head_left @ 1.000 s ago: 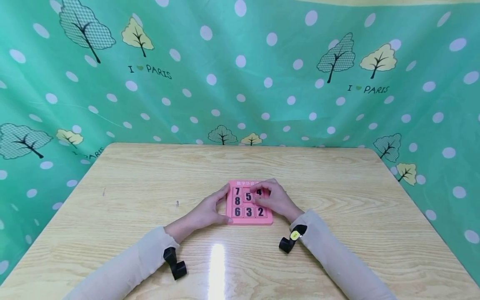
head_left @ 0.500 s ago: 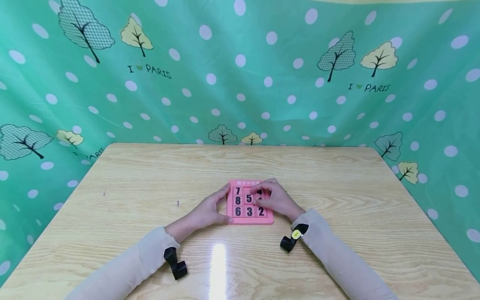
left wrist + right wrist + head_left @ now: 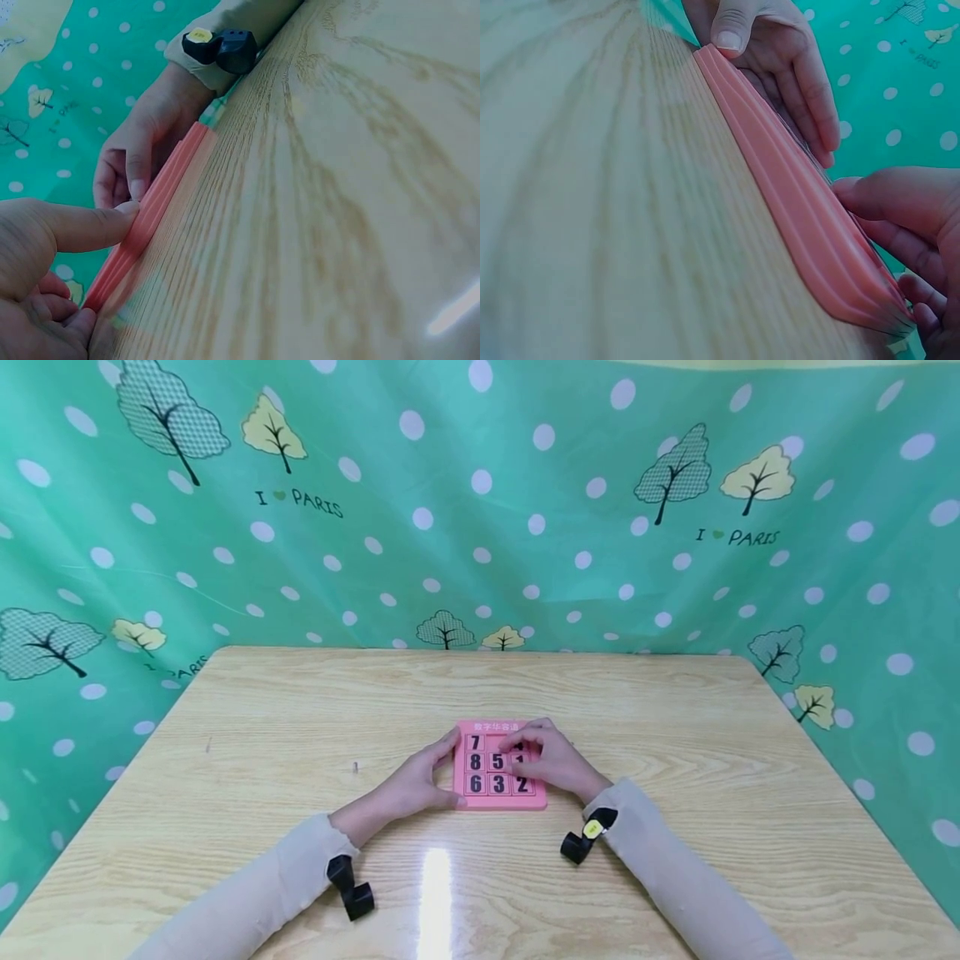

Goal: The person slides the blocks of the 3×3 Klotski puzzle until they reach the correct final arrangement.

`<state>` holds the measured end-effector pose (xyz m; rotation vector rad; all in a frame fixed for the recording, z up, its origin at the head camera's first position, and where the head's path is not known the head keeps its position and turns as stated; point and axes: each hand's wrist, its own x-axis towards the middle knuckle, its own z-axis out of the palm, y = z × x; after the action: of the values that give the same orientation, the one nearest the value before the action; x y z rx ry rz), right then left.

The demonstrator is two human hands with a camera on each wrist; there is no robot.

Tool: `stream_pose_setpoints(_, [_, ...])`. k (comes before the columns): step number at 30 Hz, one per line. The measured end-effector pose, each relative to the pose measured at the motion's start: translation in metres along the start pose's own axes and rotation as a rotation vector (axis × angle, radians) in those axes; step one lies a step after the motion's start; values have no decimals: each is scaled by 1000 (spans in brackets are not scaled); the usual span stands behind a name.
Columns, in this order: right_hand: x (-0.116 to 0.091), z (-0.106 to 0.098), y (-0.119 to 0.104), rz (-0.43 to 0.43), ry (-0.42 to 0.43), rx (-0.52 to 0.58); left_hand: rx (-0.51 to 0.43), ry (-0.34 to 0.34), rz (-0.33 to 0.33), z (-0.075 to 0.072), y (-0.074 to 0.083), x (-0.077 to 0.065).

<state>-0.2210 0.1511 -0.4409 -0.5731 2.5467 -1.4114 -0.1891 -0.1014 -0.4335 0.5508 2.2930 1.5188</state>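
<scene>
A pink sliding number puzzle [image 3: 498, 803] lies flat on the table, its tiles marked with black digits. The left hand [image 3: 412, 787] holds its left side, thumb at the near corner and fingers along the far part of that edge. From the right, the right hand [image 3: 551, 758] reaches over the tiles with thumb and index finger apart. Its thumb tip is at the right edge of the 5 tile [image 3: 497, 762]; the index fingertip is over the gap above that tile. The hand partly covers the 4 and 1 tiles. In the right wrist view, the puzzle's side [image 3: 787, 195] faces the camera.
The wooden table [image 3: 300, 710] extends around the puzzle, with a bright light reflection [image 3: 435, 902] in front. A small dark mark [image 3: 356, 767] shows left of the puzzle. A green dotted curtain [image 3: 480, 527] hangs behind the table. Each sleeve carries a black wrist camera [image 3: 360, 900].
The 5 tile has slid toward the near side, level with the 8 tile, leaving a gap above it. The right hand has shifted only slightly; the left hand stays in place.
</scene>
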Motion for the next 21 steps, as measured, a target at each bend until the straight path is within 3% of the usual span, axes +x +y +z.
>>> stream_pose_setpoints(21, [-1, 1, -1, 7, 15, 24, 17, 7, 1, 0, 0, -1])
